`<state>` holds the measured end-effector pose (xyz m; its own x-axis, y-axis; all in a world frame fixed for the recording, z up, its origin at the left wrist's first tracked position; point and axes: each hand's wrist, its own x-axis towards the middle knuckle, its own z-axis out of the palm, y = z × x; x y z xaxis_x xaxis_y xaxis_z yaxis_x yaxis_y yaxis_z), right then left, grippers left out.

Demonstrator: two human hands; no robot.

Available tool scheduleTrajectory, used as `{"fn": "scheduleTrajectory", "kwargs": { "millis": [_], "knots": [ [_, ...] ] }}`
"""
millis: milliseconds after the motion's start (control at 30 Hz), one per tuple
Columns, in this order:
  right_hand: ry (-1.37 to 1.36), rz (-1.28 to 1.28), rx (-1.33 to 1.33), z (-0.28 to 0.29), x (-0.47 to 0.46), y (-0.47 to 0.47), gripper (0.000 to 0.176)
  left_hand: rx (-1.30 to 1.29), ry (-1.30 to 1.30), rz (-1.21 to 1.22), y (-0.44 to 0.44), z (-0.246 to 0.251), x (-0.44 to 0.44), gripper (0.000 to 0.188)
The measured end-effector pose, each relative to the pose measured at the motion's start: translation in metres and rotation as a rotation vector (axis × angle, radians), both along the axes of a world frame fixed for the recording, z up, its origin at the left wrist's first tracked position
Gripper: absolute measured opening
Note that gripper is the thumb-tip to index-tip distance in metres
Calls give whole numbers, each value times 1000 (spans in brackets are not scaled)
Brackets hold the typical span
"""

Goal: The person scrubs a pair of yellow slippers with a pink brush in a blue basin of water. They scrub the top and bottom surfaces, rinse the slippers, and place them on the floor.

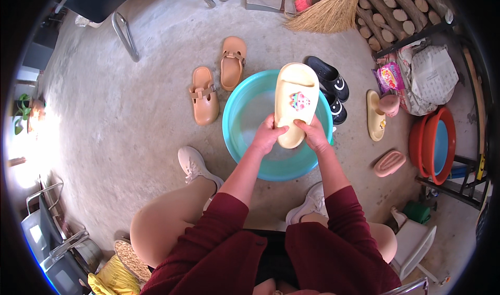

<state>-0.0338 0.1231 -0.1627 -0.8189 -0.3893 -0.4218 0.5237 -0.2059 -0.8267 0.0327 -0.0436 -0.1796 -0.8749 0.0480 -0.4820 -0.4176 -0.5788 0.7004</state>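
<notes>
Both my hands hold a cream slide slipper above a turquoise plastic basin. My left hand grips one side of the slipper's lower end, and my right hand the other, thumbs on top. A colourful cupcake-like decoration sits on its strap. Part of the basin's inside is hidden behind the slipper and hands; how much water it holds is hard to tell. Right behind the basin lie black clogs with white smile marks. Tan buckled clogs stand to its left.
On the right are another cream slipper, a pink brush-like object and stacked red tubs. A straw broom leans near piled logs. My shoes flank the basin's near side. Metal chair legs stand at upper left.
</notes>
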Motion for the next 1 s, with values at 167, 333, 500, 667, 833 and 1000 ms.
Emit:
{"fn": "scheduleTrajectory", "kwargs": {
  "millis": [167,333,500,667,833,1000],
  "knots": [
    [1,-3,-28,-6,2,1,64,-197,63,11,3,-5,-2,54],
    [-8,-39,-33,-6,4,0,65,-265,106,40,7,-10,-1,52],
    [50,-56,37,-11,10,-2,63,-420,47,43,13,-16,1,49],
    [189,-4,387,-25,11,1,58,-271,63,12,0,-7,3,70],
    [146,65,418,-34,24,-5,57,263,-22,147,-39,15,-17,95],
    [230,356,440,-37,40,-14,66,-61,-97,154,-52,4,-28,93]
  ]
}}
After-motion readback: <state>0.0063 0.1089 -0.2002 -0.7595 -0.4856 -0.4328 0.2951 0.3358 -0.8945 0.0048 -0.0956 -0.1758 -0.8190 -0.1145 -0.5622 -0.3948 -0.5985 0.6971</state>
